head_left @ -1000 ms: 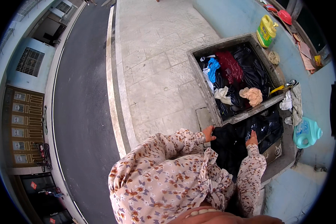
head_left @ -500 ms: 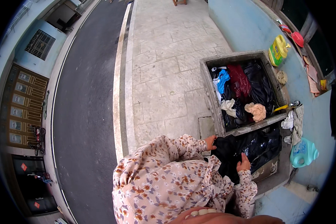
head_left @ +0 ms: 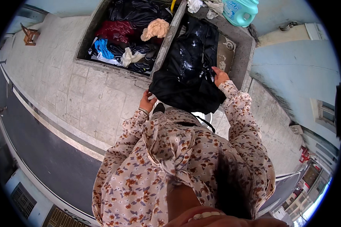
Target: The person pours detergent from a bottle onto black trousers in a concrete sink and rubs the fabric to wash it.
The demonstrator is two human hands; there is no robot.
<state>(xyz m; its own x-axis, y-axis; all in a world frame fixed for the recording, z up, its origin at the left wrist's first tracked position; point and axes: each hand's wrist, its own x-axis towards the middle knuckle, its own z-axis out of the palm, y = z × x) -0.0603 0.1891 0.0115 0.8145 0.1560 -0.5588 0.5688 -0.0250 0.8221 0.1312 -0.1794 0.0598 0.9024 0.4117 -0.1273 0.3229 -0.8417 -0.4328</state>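
Observation:
A wet black garment (head_left: 189, 81), marked with white suds, lies spread over the right-hand basin and hangs down over its near edge. My left hand (head_left: 147, 101) pinches the cloth's lower left edge, just off the near corner of the basins. At the right edge of the cloth, my right hand (head_left: 220, 77) has its fingers closed on the fabric; part of its grip is hidden. Beneath the garment, the concrete basin (head_left: 243, 53) shows its bare right wall and a drain (head_left: 230, 45).
The neighbouring concrete tub (head_left: 113, 69) holds soaking laundry: dark red cloth (head_left: 115, 31), a peach cloth (head_left: 156, 29), a blue piece (head_left: 103, 49) and a white one (head_left: 131, 57). A teal detergent jug (head_left: 240, 11) stands beyond the basin. Far left is a wooden stool (head_left: 29, 34).
My view has swung round, so the basins now sit at the top. My right hand has moved from the middle of the black garment to its right edge; my left stays at its left edge.

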